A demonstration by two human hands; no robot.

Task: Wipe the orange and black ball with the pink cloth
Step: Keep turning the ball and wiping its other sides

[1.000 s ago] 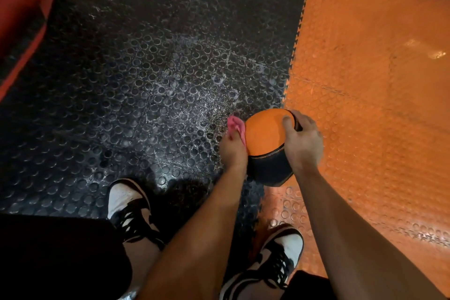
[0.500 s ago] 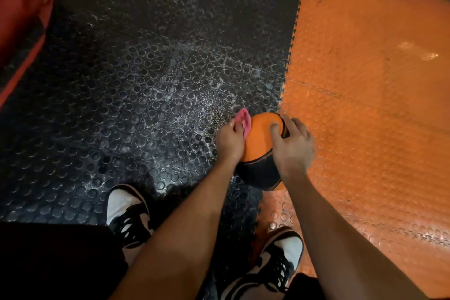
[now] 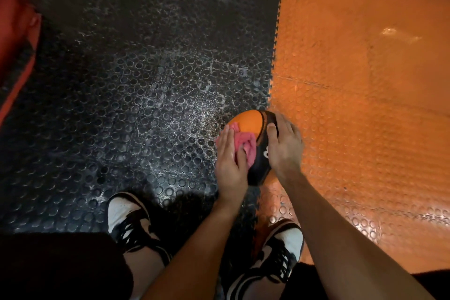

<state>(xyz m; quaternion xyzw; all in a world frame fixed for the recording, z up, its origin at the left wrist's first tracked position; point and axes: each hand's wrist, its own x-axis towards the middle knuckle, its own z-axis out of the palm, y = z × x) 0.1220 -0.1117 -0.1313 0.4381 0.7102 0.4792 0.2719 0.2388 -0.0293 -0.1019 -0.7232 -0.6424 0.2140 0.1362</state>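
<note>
Two hands are kept on the ball, which is held low above the floor, over the seam where the black mat meets the orange mat, just beyond the shoes. The cloth is bunched on the ball's near-left face and is pressed there by the left hand, with its fingers laid fairly straight along the cloth's left edge and the thumb pinning the fabric from the near side. The right side of the ball is cupped by the right hand, whose fingers are curled over the black band and the thumb set on the top.

The ball is round, so no long axis is offered; what matters is that the orange panel is turned up and to the far left, and the black part to the right and near. The uncovered orange lies just beyond the cloth, so the left hand is the nearer one to it. A stroke away from the body would probably be called for, or a turn of the ball by the right hand. How much has been wiped cannot be told.
</note>
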